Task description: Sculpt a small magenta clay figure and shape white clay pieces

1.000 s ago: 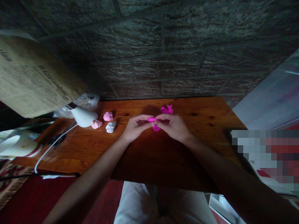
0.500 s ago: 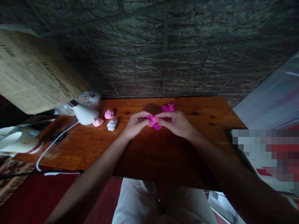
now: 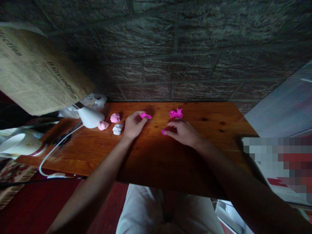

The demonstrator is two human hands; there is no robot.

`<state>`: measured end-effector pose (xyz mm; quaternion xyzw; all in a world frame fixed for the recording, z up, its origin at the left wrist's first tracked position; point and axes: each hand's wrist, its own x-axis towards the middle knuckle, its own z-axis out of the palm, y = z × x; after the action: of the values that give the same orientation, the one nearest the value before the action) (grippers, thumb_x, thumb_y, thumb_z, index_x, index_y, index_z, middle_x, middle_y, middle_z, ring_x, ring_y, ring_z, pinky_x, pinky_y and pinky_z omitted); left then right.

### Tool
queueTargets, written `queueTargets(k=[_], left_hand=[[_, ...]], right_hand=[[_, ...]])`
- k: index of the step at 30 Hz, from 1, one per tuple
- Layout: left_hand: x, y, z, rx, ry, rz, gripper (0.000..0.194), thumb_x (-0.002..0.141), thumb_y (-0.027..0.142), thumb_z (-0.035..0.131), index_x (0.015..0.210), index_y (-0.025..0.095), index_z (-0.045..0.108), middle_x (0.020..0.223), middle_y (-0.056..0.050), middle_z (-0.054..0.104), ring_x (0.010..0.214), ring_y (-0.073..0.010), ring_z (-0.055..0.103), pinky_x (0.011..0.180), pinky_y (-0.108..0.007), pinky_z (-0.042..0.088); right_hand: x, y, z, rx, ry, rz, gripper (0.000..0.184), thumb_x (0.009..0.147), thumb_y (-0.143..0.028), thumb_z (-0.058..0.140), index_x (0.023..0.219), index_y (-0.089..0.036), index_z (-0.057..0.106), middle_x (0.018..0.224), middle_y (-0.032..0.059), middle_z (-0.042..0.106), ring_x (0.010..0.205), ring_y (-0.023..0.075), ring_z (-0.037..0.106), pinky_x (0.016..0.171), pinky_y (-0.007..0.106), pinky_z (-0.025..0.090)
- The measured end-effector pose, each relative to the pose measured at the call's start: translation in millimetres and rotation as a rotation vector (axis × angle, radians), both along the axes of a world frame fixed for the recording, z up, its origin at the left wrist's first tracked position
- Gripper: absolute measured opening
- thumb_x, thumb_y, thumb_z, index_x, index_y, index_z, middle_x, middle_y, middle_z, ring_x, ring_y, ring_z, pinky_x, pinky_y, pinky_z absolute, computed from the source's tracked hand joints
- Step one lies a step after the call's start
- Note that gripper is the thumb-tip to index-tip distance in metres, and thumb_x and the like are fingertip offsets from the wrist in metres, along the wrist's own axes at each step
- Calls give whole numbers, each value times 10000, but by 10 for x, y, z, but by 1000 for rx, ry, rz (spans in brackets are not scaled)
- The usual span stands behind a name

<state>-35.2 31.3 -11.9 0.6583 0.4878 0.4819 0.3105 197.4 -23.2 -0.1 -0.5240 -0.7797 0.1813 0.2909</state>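
Pinched between the thumb and fingers of my left hand (image 3: 134, 125) is a bright pink piece of modelling clay (image 3: 146, 116). My right hand (image 3: 184, 132) is curled, its thumb and fingertips at a smaller magenta piece of clay (image 3: 163, 131) low over the table; part of that piece is hidden by the fingers. Just beyond my right hand lies a shaped magenta clay lump (image 3: 176, 113) with a rounded, folded end. To the left of my left hand rest a pink lump (image 3: 115, 117), a paler pink lump (image 3: 103, 125) and a white lump (image 3: 118, 129).
A white lamp base (image 3: 90, 117) with a cable stands at the left of the wooden table (image 3: 151, 156), under a printed paper shade (image 3: 44, 71). Behind it is a clear plastic bag (image 3: 96, 101). A paper cup (image 3: 21, 144) lies far left. A brick-patterned wall (image 3: 156, 71) borders the back edge.
My hands were together on one pink piece of clay and have moved apart. Each now has its own piece, the left hand having shifted left.
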Motion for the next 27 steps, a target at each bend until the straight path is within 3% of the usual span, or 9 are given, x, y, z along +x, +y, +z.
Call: queueTargets(k=[2, 5, 8, 11, 14, 17, 23, 27], left_hand=[[-44, 15, -27, -1, 182, 21, 313, 803, 295, 670, 1072, 137, 704, 992, -99, 761, 897, -216, 704, 898, -361, 538], [-49, -19, -6, 19, 398, 39, 347, 834, 277, 645, 1144, 132, 701, 1000, -119, 757, 947, -258, 700, 945, -422, 529], [-1, -99, 84, 180, 455, 110, 311, 821, 301, 696, 1086, 141, 726, 1103, -145, 731, 1108, -302, 649, 1047, -466, 469], [81, -193, 172, 279, 314, 63, 246, 884, 368, 652, 945, 154, 754, 1016, -122, 744, 1010, -259, 665, 972, -417, 507], [176, -267, 197, 131, 99, -207, 291, 893, 419, 652, 856, 152, 760, 863, -81, 770, 805, -190, 684, 788, -317, 551], [244, -297, 174, 39, -35, -399, 264, 844, 407, 727, 895, 152, 773, 894, -76, 786, 773, -162, 684, 743, -281, 549], [250, -282, 154, -99, -166, -385, 247, 783, 365, 799, 912, 156, 776, 807, -49, 764, 628, -104, 597, 603, -233, 478], [246, -283, 158, -141, -209, -386, 263, 766, 375, 808, 907, 155, 779, 779, -37, 745, 625, -99, 576, 602, -232, 461]], right_hand=[[-45, -17, -28, -15, -14, 45, 104, 840, -268, 752, 827, -164, 753, 862, 85, 751, 784, 196, 676, 750, 316, 493], [-84, -30, -43, -80, 132, 99, 54, 848, -219, 727, 825, -173, 743, 826, 53, 757, 746, 165, 676, 732, 288, 491], [-91, -29, -24, -117, 361, 134, 101, 852, -272, 720, 855, -177, 756, 869, 51, 775, 786, 168, 696, 768, 291, 507], [-90, -25, 8, -148, 541, 106, 168, 828, -344, 736, 859, -182, 770, 889, 49, 782, 816, 178, 703, 794, 307, 521], [-95, -27, 32, -226, 657, 88, 199, 786, -375, 763, 852, -188, 772, 879, 38, 781, 785, 171, 698, 726, 295, 534], [-109, -35, 46, -304, 750, 93, 260, 754, -367, 787, 943, -188, 770, 927, 42, 781, 775, 163, 695, 660, 276, 540], [-130, -46, 59, -294, 823, 125, 224, 764, -346, 783, 930, -195, 779, 899, 32, 778, 771, 152, 693, 696, 284, 567], [-124, -40, 32, -285, 831, 103, 239, 797, -358, 750, 976, -203, 785, 907, 34, 788, 778, 158, 706, 743, 312, 576]])
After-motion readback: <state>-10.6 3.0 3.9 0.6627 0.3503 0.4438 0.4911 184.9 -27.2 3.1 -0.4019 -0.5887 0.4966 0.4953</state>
